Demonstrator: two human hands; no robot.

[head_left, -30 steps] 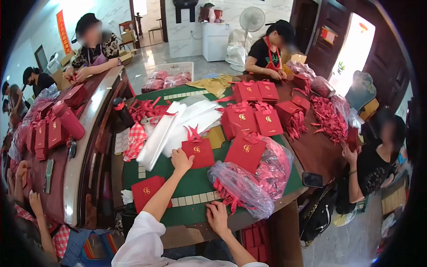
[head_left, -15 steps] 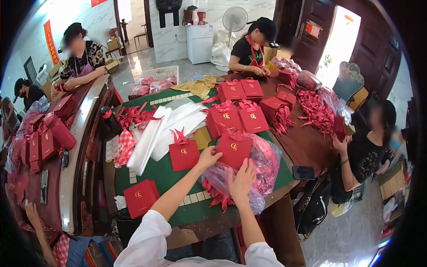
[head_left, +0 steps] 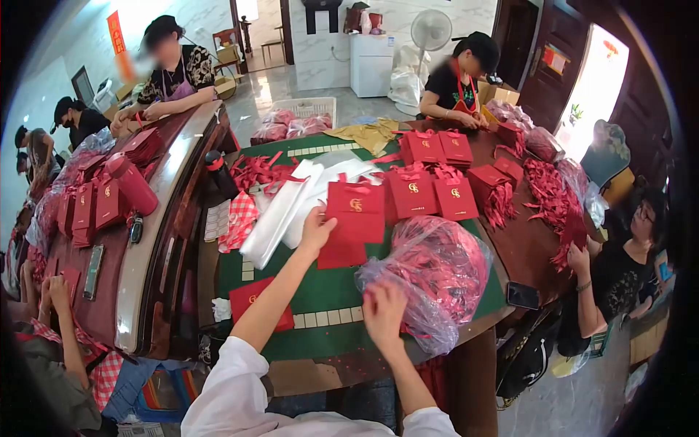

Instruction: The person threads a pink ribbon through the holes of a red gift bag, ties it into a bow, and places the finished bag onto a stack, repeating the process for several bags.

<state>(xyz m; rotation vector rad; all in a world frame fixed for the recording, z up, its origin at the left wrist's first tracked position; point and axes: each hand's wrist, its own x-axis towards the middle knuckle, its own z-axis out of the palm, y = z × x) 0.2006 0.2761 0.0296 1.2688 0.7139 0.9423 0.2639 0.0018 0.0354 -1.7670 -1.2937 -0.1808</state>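
Observation:
My left hand (head_left: 318,231) is closed on the left edge of a red paper gift bag (head_left: 355,227) with a gold logo, held upright above the green mat. Behind its lower part shows another red gift bag (head_left: 342,256) lying on the mat. At the near left end of a clear plastic bag (head_left: 444,269) full of red ribbons is my right hand (head_left: 384,309). Its fingers bend toward the plastic and look blurred, so their grip is unclear. A further red gift bag (head_left: 280,309) lies beneath my left forearm.
Red gift bags (head_left: 413,191) stand in rows beyond the ribbon bag. White plastic sleeves (head_left: 284,215) and a black bottle (head_left: 220,175) lie to the left. A phone (head_left: 523,295) rests at the right edge. Co-workers sit around; one person's hand (head_left: 579,258) is near ribbons at right.
My left hand has raised the red gift bag and carried it left, in front of the bag on the mat. My right hand has left the gift bag and come down by the plastic bag.

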